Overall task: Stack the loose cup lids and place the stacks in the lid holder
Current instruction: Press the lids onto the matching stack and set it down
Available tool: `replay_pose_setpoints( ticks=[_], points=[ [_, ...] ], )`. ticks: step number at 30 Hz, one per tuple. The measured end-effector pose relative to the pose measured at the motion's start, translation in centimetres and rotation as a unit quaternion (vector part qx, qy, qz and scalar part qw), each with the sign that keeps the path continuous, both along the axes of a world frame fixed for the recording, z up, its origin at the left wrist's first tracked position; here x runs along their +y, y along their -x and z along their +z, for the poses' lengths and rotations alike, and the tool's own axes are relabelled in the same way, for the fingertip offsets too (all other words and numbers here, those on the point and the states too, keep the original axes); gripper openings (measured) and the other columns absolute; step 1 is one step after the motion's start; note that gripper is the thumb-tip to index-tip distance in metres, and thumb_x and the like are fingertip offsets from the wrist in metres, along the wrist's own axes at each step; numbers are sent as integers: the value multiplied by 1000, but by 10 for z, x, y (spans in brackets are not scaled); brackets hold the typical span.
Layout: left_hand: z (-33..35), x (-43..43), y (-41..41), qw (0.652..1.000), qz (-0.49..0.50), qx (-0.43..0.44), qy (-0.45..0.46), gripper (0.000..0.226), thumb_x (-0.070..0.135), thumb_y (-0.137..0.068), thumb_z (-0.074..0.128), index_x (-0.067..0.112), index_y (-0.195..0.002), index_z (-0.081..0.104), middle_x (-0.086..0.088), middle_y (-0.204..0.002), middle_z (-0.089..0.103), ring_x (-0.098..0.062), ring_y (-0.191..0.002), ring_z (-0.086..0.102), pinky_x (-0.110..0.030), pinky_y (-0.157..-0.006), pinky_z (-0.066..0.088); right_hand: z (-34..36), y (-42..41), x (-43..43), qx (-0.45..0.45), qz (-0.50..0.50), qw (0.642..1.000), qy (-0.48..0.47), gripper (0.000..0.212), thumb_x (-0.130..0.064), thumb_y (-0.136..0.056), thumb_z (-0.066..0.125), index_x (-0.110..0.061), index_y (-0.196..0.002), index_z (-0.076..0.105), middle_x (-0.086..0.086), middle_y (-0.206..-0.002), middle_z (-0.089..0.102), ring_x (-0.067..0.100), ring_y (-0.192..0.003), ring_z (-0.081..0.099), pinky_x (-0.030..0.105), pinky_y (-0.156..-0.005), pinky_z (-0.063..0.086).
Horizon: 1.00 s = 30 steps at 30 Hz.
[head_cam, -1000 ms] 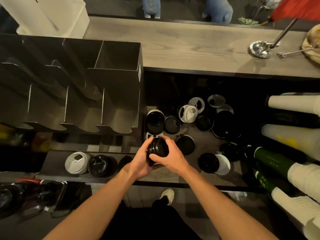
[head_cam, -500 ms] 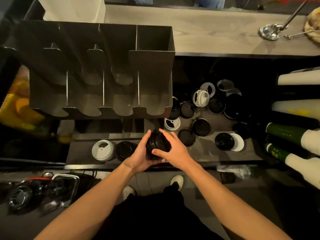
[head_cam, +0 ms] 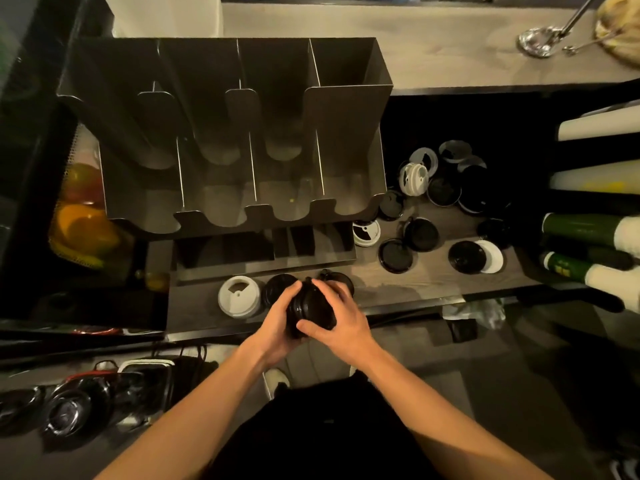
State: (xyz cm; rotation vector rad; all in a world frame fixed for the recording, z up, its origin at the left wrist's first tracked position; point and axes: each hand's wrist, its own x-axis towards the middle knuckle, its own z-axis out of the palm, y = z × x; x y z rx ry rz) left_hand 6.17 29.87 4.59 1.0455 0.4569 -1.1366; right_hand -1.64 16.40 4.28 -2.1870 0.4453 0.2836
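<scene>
Both my hands grip a stack of black lids (head_cam: 313,308) above the shelf's front edge. My left hand (head_cam: 277,320) curls round its left side and my right hand (head_cam: 341,322) covers the top and right side. Just behind the hands stand a white lid stack (head_cam: 239,296) and two black lid stacks (head_cam: 278,289), the right one (head_cam: 337,277) partly hidden. The dark metal lid holder (head_cam: 346,109) with several empty slots stands behind them. Several loose black and white lids (head_cam: 420,233) lie scattered to the right.
Sleeves of paper cups (head_cam: 595,233) lie along the right side. A wooden counter (head_cam: 433,39) with a metal scoop (head_cam: 540,39) runs across the back. A mesh bin of fruit (head_cam: 83,230) sits at left. Dark bags and cables (head_cam: 79,407) lie low at left.
Both hands carried the black lid stack leftward, away from the scattered lids to a spot in front of the holder, over the standing stacks. My view swung left too.
</scene>
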Motion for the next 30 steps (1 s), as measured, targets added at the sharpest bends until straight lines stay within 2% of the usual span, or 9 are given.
replay_pose_setpoints(
  ticks=[2,4,7,10,12,17,25,30],
  points=[
    [-2,4,0,1000,15,8,0,48,53,-96,52,17,-125,69,-11,-119,73,-25,-109,69,-39,-89,54,-3,-1,1,11,26,1000,-8,81,-72,-81,57,-52,-151,21,-13,-152,28,13,-138,39,44,-110,42],
    [-4,4,1,1000,22,12,-4,51,55,-96,52,18,-127,67,-12,-122,72,-26,-114,67,-39,-90,53,-2,-3,-2,15,37,999,-8,82,-66,-83,62,-52,-152,20,-11,-153,31,13,-138,40,41,-111,41],
    [-8,2,4,999,43,13,-18,50,56,-96,50,19,-125,68,-11,-121,73,-26,-116,66,-43,-97,53,0,-6,-11,-1,0,1000,-10,85,-59,-81,72,-40,-152,30,-10,-149,41,11,-136,42,35,-112,39],
    [-13,-1,2,998,44,8,-39,50,57,-97,49,18,-121,70,-12,-116,74,-30,-117,65,-49,-109,45,-8,-10,-27,-32,-80,996,38,83,-64,-76,72,-35,-146,40,-9,-146,42,15,-134,43,42,-110,42],
    [-14,-1,1,998,44,20,-50,50,56,-97,48,15,-112,71,-16,-111,75,-33,-111,68,-47,-107,44,-14,-14,-41,-12,-96,992,86,83,-63,-78,72,-30,-148,40,-10,-145,38,14,-133,43,43,-106,45],
    [-18,-2,-3,996,61,35,-53,68,65,-94,45,7,-122,68,-20,-114,72,-35,-111,69,-40,-92,49,-32,-28,-51,49,-9,981,189,79,-56,-85,70,-23,-150,38,-2,-143,39,19,-129,45,37,-103,44],
    [-19,-1,-10,997,55,41,-38,75,69,-93,40,6,-123,68,-21,-112,71,-36,-111,68,-41,-94,46,-55,-38,-47,87,68,968,225,83,-42,-90,70,-17,-157,28,6,-156,33,29,-133,42,41,-110,37],
    [-15,1,-14,997,60,45,-27,83,73,-90,43,3,-129,64,-24,-126,67,-36,-122,63,-42,-93,50,-56,-45,-46,79,114,943,303,83,-37,-85,74,-14,-154,33,6,-150,41,27,-135,38,38,-110,33]
  ],
)
